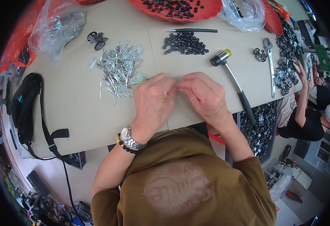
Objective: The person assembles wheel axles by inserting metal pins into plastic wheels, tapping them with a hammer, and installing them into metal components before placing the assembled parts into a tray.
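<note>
My left hand (154,98) and my right hand (204,97) meet over the table, thumbs and fingers pinched together. Whatever is between the fingertips is hidden or too small to make out. Just beyond and left of my left hand lies a heap of thin silvery metal pins (120,67). Small black caps (185,44) are piled beyond my hands, with a dark pen (193,30) behind them. To the right of my right hand rests a mallet (234,77) with a yellow-and-black head, its handle reaching past the near table edge.
A red scalloped tray (212,11) at the far edge holds capped pins. An adjustable wrench (270,66) and black metal parts (285,49) lie right. A black pouch (26,109) with straps sits left, near plastic bags (59,30). Another person (304,116) is at the right.
</note>
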Tool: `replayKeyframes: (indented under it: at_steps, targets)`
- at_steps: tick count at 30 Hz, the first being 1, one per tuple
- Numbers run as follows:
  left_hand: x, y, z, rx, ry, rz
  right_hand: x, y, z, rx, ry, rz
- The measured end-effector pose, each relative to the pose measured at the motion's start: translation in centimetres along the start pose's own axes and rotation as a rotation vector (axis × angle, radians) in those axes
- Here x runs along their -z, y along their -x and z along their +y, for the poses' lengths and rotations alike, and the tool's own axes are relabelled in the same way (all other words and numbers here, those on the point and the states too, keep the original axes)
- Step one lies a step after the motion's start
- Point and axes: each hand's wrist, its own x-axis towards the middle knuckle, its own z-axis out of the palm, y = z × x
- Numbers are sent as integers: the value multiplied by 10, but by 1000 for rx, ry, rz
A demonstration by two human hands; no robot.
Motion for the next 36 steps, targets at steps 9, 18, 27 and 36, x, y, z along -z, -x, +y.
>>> replayKeyframes:
  at_steps: [9,18,27,36]
  targets:
    - [-1,0,-1,-1,-26,-4,-3,-1,-2,15,25,17]
    - [-2,-1,-1,-1,-14,5,0,0,-2,6,59,4]
    - [0,1,0,79,48,1,61,17,27,-372,499,131]
    - [-1,0,2,88,49,6,60,28,1,-343,306,-70]
